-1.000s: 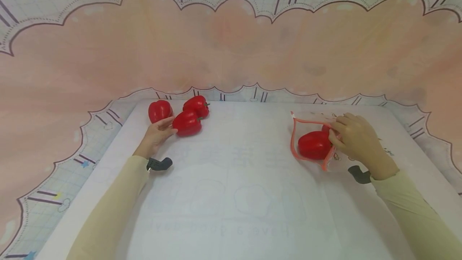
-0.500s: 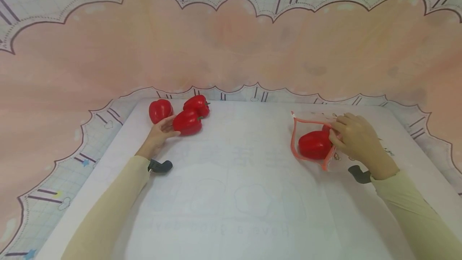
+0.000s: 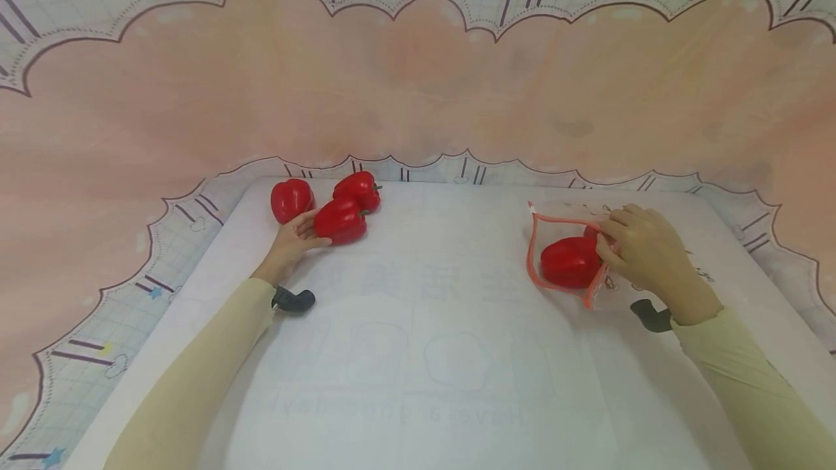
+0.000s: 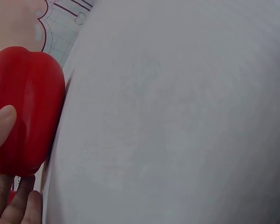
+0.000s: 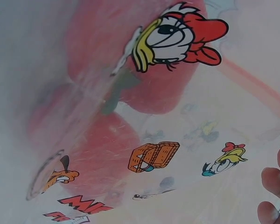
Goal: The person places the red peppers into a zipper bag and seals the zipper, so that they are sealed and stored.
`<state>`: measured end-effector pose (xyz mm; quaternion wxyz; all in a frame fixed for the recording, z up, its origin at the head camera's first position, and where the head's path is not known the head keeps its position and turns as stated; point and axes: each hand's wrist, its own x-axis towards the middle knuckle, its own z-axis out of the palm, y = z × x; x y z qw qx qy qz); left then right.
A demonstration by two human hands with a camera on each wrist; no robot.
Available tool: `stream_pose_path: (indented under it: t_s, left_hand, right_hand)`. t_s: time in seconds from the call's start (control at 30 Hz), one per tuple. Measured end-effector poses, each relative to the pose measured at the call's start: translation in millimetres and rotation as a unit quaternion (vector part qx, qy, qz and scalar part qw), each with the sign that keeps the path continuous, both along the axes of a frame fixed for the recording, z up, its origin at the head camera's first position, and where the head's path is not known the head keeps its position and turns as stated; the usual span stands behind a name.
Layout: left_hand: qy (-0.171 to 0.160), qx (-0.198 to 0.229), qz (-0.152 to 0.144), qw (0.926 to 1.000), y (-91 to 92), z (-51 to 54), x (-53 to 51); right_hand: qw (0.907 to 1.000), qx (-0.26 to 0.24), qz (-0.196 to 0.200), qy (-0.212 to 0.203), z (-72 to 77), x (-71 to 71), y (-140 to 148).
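My left hand (image 3: pixel 290 244) is at the left end of the front red pepper (image 3: pixel 340 221), thumb on its near side and fingers behind. In the left wrist view the thumb lies over the pepper (image 4: pixel 30 98), other fingertips at its lower end. Two more red peppers lie close by, one to the left (image 3: pixel 291 200) and one behind (image 3: pixel 357 190). On the right, my right hand (image 3: pixel 643 249) pinches the rim of a clear bag with an orange-red edge (image 3: pixel 532 252). Its mouth faces left, with red peppers (image 3: pixel 570 262) inside. The right wrist view shows peppers (image 5: pixel 95 154) through the printed plastic.
A white sheet (image 3: pixel 418 354) covers the table. A patterned peach cloth (image 3: pixel 418 93) hangs beyond the far edge and runs along the left and right sides. A dark wrist mount (image 3: pixel 295 301) sticks out from the left sleeve, another (image 3: pixel 649 315) from the right.
My left hand has moved slightly right, its thumb reaching further along the near side of the front pepper. My right hand and the bag have stayed put.
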<state>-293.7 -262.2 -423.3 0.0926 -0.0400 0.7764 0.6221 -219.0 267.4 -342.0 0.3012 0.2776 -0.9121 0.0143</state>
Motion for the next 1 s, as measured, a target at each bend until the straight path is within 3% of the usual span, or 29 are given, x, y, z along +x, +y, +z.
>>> stream_pose_path:
  t_s: [0.73,1.0]
  left_hand:
    - [0.004,-0.086,-0.002,0.9963,4.8,-2.9,-2.7]
    - [0.012,-0.098,0.001,0.9951,5.8,-1.4,-2.4]
  right_hand:
    - [0.9999,-0.003,0.007,0.008,0.0,-0.5,2.6]
    - [0.9999,-0.002,0.007,0.01,1.6,0.3,1.8]
